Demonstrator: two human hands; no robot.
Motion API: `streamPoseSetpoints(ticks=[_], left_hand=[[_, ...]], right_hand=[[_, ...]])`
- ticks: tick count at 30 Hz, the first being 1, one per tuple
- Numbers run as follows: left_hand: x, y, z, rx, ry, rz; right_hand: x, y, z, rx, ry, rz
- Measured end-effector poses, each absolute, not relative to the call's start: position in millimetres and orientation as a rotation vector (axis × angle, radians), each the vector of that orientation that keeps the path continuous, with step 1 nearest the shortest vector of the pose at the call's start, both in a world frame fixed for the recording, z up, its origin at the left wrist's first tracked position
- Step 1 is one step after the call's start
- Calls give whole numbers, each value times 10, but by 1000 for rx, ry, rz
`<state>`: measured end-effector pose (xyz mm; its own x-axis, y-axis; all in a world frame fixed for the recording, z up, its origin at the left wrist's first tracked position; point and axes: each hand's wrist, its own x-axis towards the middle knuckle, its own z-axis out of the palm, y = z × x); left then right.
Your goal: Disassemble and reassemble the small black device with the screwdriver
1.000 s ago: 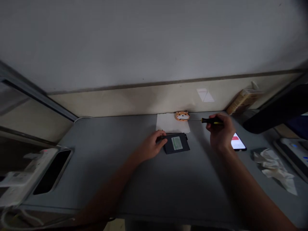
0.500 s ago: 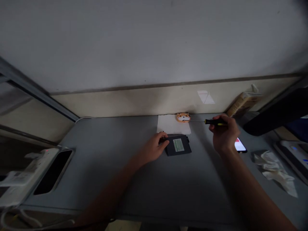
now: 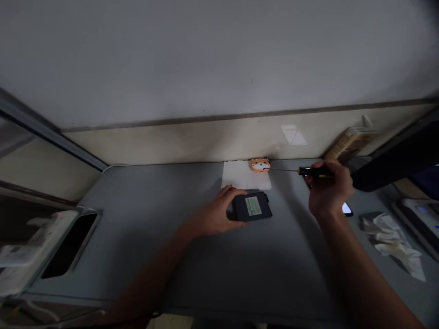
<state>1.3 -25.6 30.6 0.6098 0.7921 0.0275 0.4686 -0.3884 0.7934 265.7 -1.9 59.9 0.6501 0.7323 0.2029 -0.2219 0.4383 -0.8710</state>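
A flat black case (image 3: 242, 211) with a pale printed label (image 3: 253, 206) lies on the grey table. My left hand (image 3: 219, 211) spans its left end, fingers at the far edge and thumb at the near edge. In my right hand (image 3: 331, 189) is a screwdriver (image 3: 310, 171) with a black and yellow handle, its thin shaft held off the table and pointing left. From my view the tip overlaps an orange and white animal-face object (image 3: 259, 165); I cannot tell whether they touch. That object rests on white paper (image 3: 236, 176) behind the case.
At the left, a dark-screened phone (image 3: 70, 246) leans near a white power strip (image 3: 37, 256). Crumpled tissue (image 3: 394, 242), a partly hidden lit phone (image 3: 346, 209) and a box (image 3: 350, 144) are at the right. A wall (image 3: 171, 137) bounds the table's back.
My left hand has opened from a pinch at the case's left corner to a wider hold across its end. My right hand has shifted slightly right with the screwdriver.
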Motion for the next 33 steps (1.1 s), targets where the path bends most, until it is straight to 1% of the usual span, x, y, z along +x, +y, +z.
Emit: streamPoseSetpoints(ticks=[5,12,15,21,25,28,31,33], left_hand=[[-4,-222,295,2014,1047,580],[-83,-196,519,2003,1059,497],[-63,-182,527,1977,1127,498],[8,-136,347,1945,1221,626],[34,-135,285,1969,1189,701],[26,-131,262,2002,1172,829],[-23,-124,250,2182,1166,972],[-64,-125,252,2393,1132,1000]], right_hand=[[2649,-60,649,-903,-629,679],[2614,-66,644,-849,-617,744],[2625,-54,632,-831,-600,767],[2561,-99,641,-824,-726,770],[2423,-154,558,-911,-948,858],[2350,-174,492,-950,-1037,929],[2326,-177,473,-957,-1041,979],[2322,-177,484,-963,-1029,997]])
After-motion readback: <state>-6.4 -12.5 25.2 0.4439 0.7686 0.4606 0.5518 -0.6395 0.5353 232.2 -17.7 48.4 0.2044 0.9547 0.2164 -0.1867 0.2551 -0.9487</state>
